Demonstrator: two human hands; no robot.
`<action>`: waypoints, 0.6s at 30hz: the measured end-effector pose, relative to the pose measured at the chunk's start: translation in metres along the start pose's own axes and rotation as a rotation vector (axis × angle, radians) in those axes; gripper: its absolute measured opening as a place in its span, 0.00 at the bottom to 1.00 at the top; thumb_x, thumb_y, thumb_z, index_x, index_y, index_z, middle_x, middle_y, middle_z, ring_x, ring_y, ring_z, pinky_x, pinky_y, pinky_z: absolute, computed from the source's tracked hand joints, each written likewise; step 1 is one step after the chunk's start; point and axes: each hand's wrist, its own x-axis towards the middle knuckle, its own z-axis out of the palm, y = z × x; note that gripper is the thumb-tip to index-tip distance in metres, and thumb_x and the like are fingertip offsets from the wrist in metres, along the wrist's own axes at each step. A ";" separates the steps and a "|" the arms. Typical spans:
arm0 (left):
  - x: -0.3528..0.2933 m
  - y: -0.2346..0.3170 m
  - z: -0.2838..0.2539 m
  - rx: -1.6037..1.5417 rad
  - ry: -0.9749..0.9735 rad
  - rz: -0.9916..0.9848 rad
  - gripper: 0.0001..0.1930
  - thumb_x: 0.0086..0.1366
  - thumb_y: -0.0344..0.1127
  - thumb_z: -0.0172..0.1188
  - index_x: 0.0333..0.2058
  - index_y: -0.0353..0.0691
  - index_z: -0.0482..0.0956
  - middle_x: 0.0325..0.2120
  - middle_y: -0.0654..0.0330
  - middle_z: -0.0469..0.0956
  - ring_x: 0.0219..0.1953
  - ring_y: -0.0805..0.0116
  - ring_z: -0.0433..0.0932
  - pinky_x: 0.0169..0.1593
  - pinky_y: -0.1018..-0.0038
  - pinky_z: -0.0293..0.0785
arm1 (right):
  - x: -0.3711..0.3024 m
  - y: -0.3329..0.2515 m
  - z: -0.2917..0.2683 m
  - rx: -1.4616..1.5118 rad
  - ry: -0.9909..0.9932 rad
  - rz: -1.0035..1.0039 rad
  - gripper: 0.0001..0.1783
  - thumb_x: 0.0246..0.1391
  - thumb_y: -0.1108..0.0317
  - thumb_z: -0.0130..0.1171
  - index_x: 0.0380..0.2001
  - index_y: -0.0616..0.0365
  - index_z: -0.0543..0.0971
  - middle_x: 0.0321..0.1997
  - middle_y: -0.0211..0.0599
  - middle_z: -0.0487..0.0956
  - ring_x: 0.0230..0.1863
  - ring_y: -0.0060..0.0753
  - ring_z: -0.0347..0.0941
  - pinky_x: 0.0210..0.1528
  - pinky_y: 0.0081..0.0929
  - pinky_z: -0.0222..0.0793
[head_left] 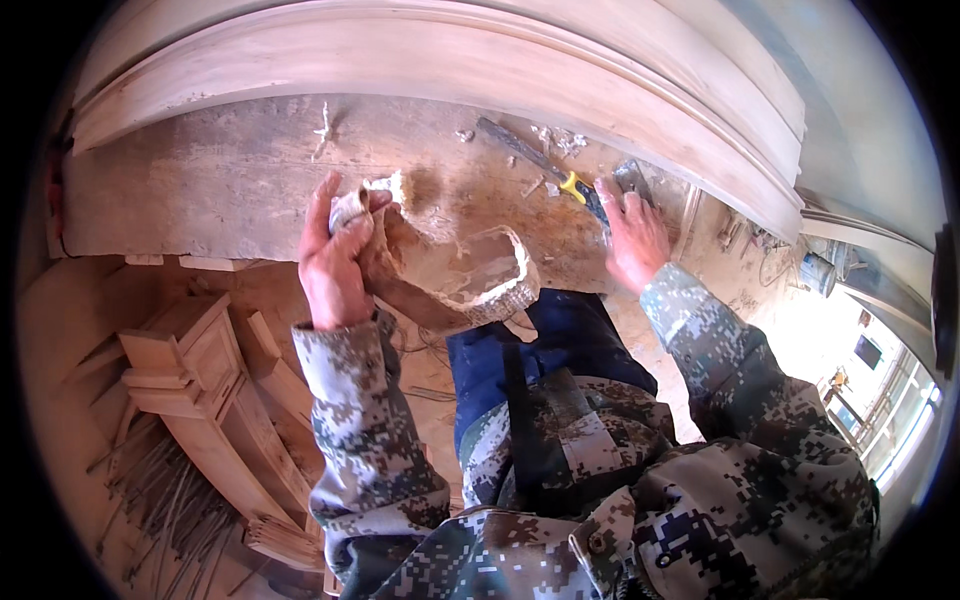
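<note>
My left hand (340,255) is closed around one end of a curled, brownish band (430,300) with a rough, whitish, crumbly edge. The band loops out to the right, over the front edge of the wooden board (190,185). My right hand (636,238) rests at the board's right part with its fingers stretched out. They are beside the black-and-yellow handle of a long, dark, narrow tool (530,150), whose exact kind I cannot tell. A flat grey blade-like piece (631,178) lies just past those fingertips.
Pale curved wooden mouldings (420,60) span the far side. Whitish scraps (565,140) and a small twisted piece (322,132) lie on the board. At lower left are a pale wooden post-like piece (215,400) and a bundle of thin rods (175,510). A can (817,272) stands at right.
</note>
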 end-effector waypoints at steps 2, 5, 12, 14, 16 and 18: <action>0.008 -0.008 -0.001 -0.043 -0.001 0.000 0.33 0.63 0.19 0.52 0.69 0.29 0.63 0.46 0.44 0.83 0.48 0.59 0.83 0.53 0.68 0.80 | -0.003 0.013 0.008 0.107 0.030 -0.053 0.49 0.45 0.72 0.64 0.74 0.51 0.62 0.47 0.50 0.72 0.46 0.57 0.74 0.46 0.49 0.71; 0.014 -0.035 -0.008 -0.053 0.036 0.088 0.29 0.66 0.20 0.52 0.67 0.29 0.65 0.46 0.44 0.83 0.48 0.58 0.83 0.55 0.68 0.79 | -0.008 0.027 0.001 0.400 -0.021 -0.095 0.48 0.46 0.73 0.61 0.74 0.54 0.61 0.43 0.47 0.75 0.39 0.49 0.76 0.41 0.42 0.73; 0.021 -0.045 0.007 0.065 0.052 0.181 0.26 0.68 0.20 0.55 0.65 0.27 0.66 0.45 0.45 0.84 0.47 0.61 0.83 0.54 0.71 0.78 | -0.002 0.021 -0.061 1.283 -0.424 0.367 0.29 0.56 0.69 0.62 0.63 0.58 0.76 0.31 0.31 0.77 0.28 0.19 0.72 0.31 0.23 0.69; 0.019 -0.042 0.005 0.115 0.063 0.211 0.24 0.68 0.21 0.58 0.62 0.26 0.70 0.44 0.48 0.85 0.46 0.64 0.84 0.52 0.73 0.78 | -0.001 0.011 -0.075 1.042 -0.263 0.236 0.25 0.59 0.69 0.65 0.60 0.61 0.78 0.26 0.28 0.77 0.25 0.19 0.72 0.29 0.24 0.69; 0.020 -0.044 0.005 0.170 0.093 0.257 0.23 0.67 0.21 0.59 0.60 0.25 0.72 0.43 0.48 0.85 0.45 0.64 0.84 0.52 0.73 0.79 | -0.009 0.016 -0.096 0.930 -0.317 0.182 0.24 0.58 0.70 0.65 0.57 0.63 0.79 0.27 0.31 0.79 0.26 0.20 0.74 0.29 0.26 0.70; 0.023 -0.049 0.007 0.190 0.113 0.272 0.21 0.66 0.22 0.61 0.58 0.25 0.75 0.42 0.52 0.84 0.43 0.67 0.83 0.50 0.75 0.78 | -0.013 0.027 -0.113 0.965 -0.273 -0.014 0.23 0.53 0.74 0.64 0.54 0.63 0.82 0.29 0.40 0.82 0.28 0.34 0.79 0.33 0.34 0.73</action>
